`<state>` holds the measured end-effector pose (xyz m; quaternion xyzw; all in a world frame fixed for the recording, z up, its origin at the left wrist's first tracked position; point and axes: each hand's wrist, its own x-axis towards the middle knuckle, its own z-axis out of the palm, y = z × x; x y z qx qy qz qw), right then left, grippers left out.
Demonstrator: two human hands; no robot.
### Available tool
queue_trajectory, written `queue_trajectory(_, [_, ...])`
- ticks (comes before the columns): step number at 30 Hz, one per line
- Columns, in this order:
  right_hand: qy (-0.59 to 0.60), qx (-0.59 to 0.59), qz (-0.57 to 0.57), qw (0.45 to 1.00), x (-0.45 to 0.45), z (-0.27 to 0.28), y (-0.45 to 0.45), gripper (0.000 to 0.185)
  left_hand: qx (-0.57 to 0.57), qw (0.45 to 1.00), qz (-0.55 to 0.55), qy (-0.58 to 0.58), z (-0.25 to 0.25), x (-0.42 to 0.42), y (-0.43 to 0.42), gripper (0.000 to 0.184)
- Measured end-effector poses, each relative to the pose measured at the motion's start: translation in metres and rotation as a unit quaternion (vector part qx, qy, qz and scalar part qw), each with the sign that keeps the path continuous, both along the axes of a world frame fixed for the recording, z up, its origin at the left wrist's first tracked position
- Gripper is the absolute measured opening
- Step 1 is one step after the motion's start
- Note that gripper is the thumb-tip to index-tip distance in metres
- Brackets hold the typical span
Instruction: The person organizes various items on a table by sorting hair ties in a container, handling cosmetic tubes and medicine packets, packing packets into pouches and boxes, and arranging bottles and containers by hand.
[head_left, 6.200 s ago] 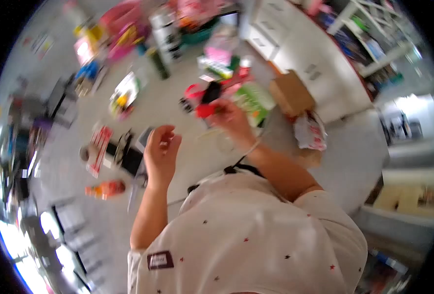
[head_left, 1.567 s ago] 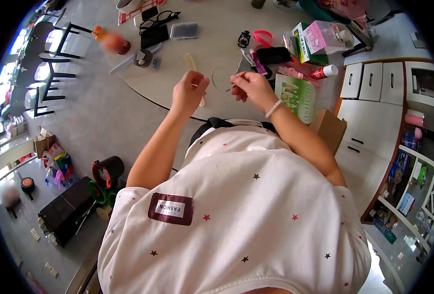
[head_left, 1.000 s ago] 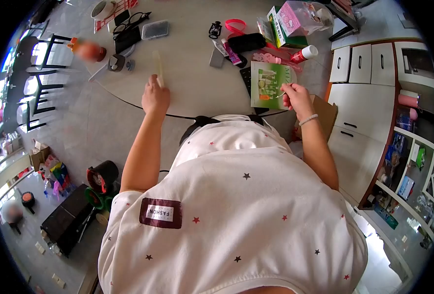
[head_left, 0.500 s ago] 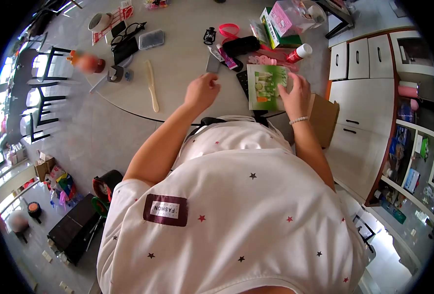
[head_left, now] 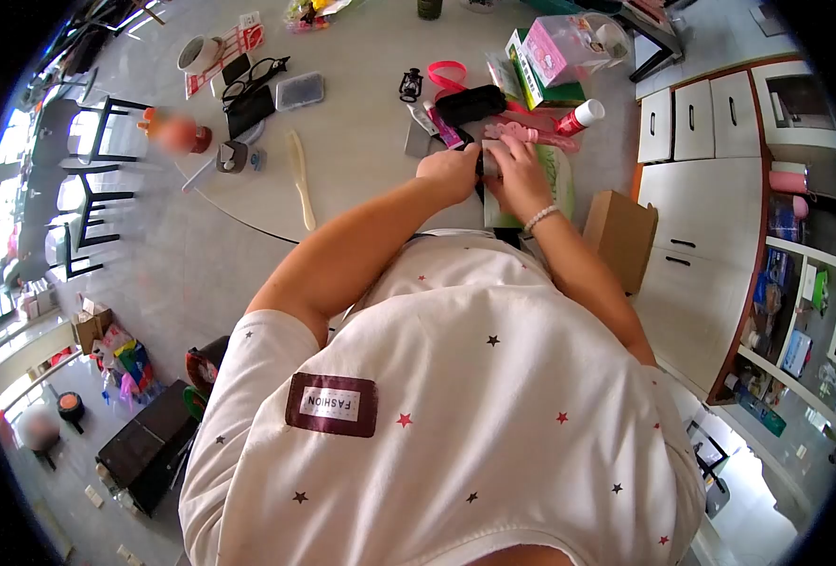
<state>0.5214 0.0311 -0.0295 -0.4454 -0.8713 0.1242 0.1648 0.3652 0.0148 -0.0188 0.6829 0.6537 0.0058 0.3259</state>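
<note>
My left hand (head_left: 450, 174) and my right hand (head_left: 520, 177) meet over the near edge of the table. Between their fingers is a small dark and grey object (head_left: 488, 166), mostly hidden; both hands close on it. Under and beside my right hand lies a green and white leaflet (head_left: 557, 179), partly covered. Just beyond my left hand are a grey flat piece (head_left: 418, 141) and a pink-purple tube (head_left: 444, 130). A black case (head_left: 471, 105) rests behind them. To the left, a long cream-coloured tool (head_left: 299, 179) lies flat on the table (head_left: 361, 123).
A red bottle with a white cap (head_left: 580, 117), a pink box (head_left: 552, 49) and a red ring band (head_left: 447, 74) lie at the back right. An open cardboard box (head_left: 619, 241) stands right. Glasses (head_left: 254, 79), a clear case (head_left: 300, 91) and an orange-capped bottle (head_left: 177, 132) are left.
My left hand has moved right and my right hand left, so they now meet around the small object. The leaflet is more covered. The cream-coloured tool was let go earlier and lies on the table.
</note>
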Motion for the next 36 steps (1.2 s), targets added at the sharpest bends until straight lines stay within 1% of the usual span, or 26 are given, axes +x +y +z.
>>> queue_trajectory(2, [0.005, 0.003, 0.002, 1.000, 0.003, -0.003, -0.001, 0.044, 0.048, 0.997, 0.004, -0.053, -0.025, -0.004, 0.002, 0.038])
queue_trajectory(6, [0.068, -0.009, -0.017, 0.997, 0.010, -0.009, -0.001, 0.039, 0.104, 0.986, 0.022, -0.127, -0.040, -0.007, 0.001, 0.042])
queue_trajectory(9, [0.123, -0.030, -0.036, 0.991, 0.014, -0.006, 0.000, 0.034, -0.045, 0.973, 0.105, -0.199, -0.035, -0.009, 0.004, 0.034])
queue_trajectory(10, [0.136, -0.038, -0.046, 0.989, 0.014, -0.006, 0.000, 0.033, -0.138, 0.924, 0.191, -0.302, -0.013, -0.009, 0.003, 0.029])
queue_trajectory(14, [0.148, -0.023, -0.051, 0.987, 0.017, -0.008, 0.004, 0.027, -0.056, 0.900, 0.253, -0.351, -0.016, -0.026, -0.012, 0.027])
queue_trajectory(17, [0.143, -0.055, -0.073, 0.985, 0.018, -0.012, 0.003, 0.023, -0.027, 0.867, 0.303, -0.396, 0.003, -0.067, -0.028, 0.028])
queue_trajectory(19, [0.129, -0.028, -0.075, 0.988, 0.019, -0.019, 0.002, 0.022, 0.000, 0.835, 0.334, -0.437, 0.026, -0.103, -0.041, 0.026])
queue_trajectory(20, [0.124, -0.015, -0.074, 0.989, 0.019, -0.022, 0.001, 0.021, 0.027, 0.846, 0.337, -0.412, 0.040, -0.122, -0.049, 0.025])
queue_trajectory(22, [0.116, -0.019, -0.065, 0.991, 0.020, -0.024, 0.003, 0.021, 0.095, 0.833, 0.365, -0.404, 0.047, -0.167, -0.066, 0.025])
queue_trajectory(23, [0.112, -0.020, -0.059, 0.992, 0.020, -0.024, 0.004, 0.021, 0.132, 0.803, 0.383, -0.438, 0.039, -0.192, -0.073, 0.023])
queue_trajectory(25, [0.106, -0.038, -0.069, 0.991, 0.018, -0.020, 0.004, 0.022, 0.156, 0.737, 0.464, -0.465, 0.057, -0.217, -0.087, 0.022])
queue_trajectory(26, [0.105, -0.039, -0.070, 0.991, 0.016, -0.016, 0.004, 0.021, 0.166, 0.719, 0.498, -0.456, 0.067, -0.221, -0.092, 0.020])
queue_trajectory(29, [0.109, -0.018, -0.057, 0.992, 0.007, 0.000, 0.003, 0.020, 0.258, 0.750, 0.489, -0.363, 0.051, -0.255, -0.111, 0.019])
queue_trajectory(30, [0.112, -0.006, -0.052, 0.992, 0.004, 0.004, 0.002, 0.020, 0.312, 0.744, 0.488, -0.332, 0.053, -0.257, -0.113, 0.017])
queue_trajectory(33, [0.133, -0.014, -0.033, 0.990, -0.006, 0.014, 0.003, 0.018, 0.314, 0.642, 0.570, -0.405, 0.078, -0.270, -0.112, 0.017])
queue_trajectory(34, [0.155, -0.049, -0.046, 0.986, -0.011, 0.015, 0.003, 0.018, 0.348, 0.621, 0.577, -0.400, 0.078, -0.284, -0.108, 0.018])
queue_trajectory(36, [0.156, -0.051, -0.027, 0.986, -0.018, 0.019, 0.005, 0.018, 0.364, 0.675, 0.550, -0.330, 0.082, -0.317, -0.098, 0.018])
